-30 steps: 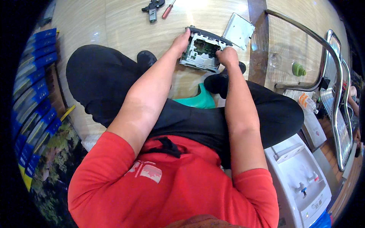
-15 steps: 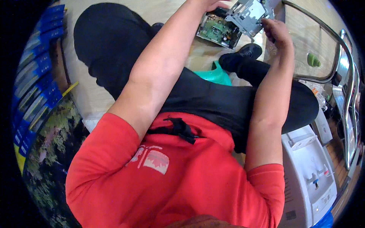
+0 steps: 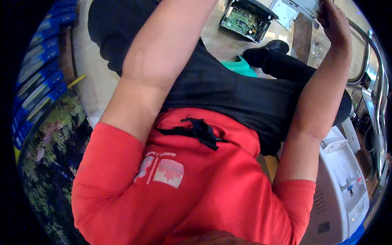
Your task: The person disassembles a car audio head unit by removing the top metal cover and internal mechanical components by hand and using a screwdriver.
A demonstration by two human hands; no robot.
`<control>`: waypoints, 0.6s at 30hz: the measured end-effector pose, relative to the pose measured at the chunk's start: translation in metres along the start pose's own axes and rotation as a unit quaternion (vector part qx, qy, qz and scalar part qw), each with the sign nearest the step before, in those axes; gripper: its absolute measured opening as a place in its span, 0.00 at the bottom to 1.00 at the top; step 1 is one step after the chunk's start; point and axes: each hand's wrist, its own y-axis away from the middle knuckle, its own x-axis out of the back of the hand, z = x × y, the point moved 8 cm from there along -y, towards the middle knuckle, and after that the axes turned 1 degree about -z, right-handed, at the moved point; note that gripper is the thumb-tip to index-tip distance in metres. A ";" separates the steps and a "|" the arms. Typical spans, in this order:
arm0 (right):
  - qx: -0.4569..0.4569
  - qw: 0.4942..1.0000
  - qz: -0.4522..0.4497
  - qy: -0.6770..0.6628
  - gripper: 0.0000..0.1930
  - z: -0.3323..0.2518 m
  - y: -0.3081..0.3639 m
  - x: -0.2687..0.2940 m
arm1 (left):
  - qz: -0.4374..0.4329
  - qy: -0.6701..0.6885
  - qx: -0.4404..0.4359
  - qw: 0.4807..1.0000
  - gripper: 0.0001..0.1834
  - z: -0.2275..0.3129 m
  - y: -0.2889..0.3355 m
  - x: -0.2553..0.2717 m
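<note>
An opened electronic unit with a green circuit board [image 3: 245,21] in a dark metal case lies on the floor beyond my legs. To its right, at the top edge, is a silver metal bracket [image 3: 284,13], partly cut off by the picture's edge. My right hand [image 3: 336,25] is at the bracket's right end, its fingers curled and closed on it. The fingertips are partly hidden. My left forearm [image 3: 167,36] reaches up past the top edge, so that hand is out of sight.
A green plastic piece [image 3: 241,67] lies between my legs, near a black shoe [image 3: 274,48]. On the right stand a white water dispenser [image 3: 343,179] and a curved chrome frame [image 3: 379,98]. Blue-edged stacked packs [image 3: 38,96] line the left.
The silver metal bracket has come away from above the circuit board, moving right and farther off with my right hand. My left hand has passed out of the top of view.
</note>
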 end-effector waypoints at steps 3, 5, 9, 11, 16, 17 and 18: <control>0.113 0.990 -0.027 0.082 0.14 -0.033 0.015 0.007 | -0.050 -0.053 -0.004 0.997 0.18 0.026 0.005 -0.023; 0.125 0.979 -0.038 0.156 0.14 -0.037 0.018 0.005 | -0.017 -0.029 0.026 0.999 0.18 0.029 0.018 -0.019; 0.001 0.997 -0.038 -0.065 0.10 -0.031 0.040 -0.021 | 0.011 -0.079 -0.025 0.997 0.19 0.026 0.039 -0.010; 0.051 0.998 -0.014 -0.025 0.10 -0.034 0.043 -0.013 | -0.002 -0.131 -0.019 0.991 0.22 0.024 0.037 -0.006; 0.279 0.954 0.076 0.083 0.12 -0.074 0.060 0.007 | -0.012 -0.182 -0.062 0.981 0.32 0.049 0.030 -0.033; 0.341 0.932 0.070 0.101 0.15 -0.093 0.068 0.006 | -0.020 -0.198 -0.071 0.977 0.33 0.056 0.029 -0.037; 0.359 0.920 0.066 0.145 0.17 -0.100 0.073 0.005 | -0.027 -0.212 -0.078 0.974 0.33 0.060 0.032 -0.040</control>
